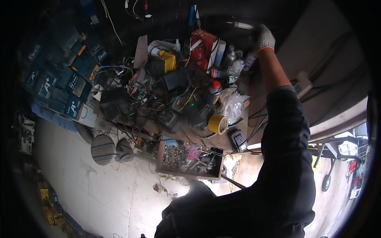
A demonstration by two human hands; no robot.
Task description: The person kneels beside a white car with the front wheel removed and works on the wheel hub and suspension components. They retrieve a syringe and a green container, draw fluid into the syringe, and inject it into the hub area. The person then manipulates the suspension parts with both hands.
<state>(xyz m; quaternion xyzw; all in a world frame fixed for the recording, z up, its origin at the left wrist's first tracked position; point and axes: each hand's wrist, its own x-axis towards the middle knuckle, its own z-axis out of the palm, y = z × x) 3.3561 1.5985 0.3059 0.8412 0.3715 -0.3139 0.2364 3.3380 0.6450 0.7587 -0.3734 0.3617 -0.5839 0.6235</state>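
Note:
My right hand [266, 38], in a white knitted glove, reaches far out over the back right of the cluttered workbench [254, 95]. Its fingers are closed around a slim pale tool [243, 25] with a thin tip pointing left; its exact kind is hard to make out in the dark. Just below that hand stand several spray cans [230, 58] and a clear bottle [233, 73]. My left hand does not show.
A yellow tape roll [218, 124], plastic bag [233, 105], red box [202, 43] and tangled wires [143, 89] crowd the bench. Below, an open drawer [190, 173] holds small metal parts. Dark blue boxes [47, 85] are stacked left. A striped round cushion [103, 149] sits low.

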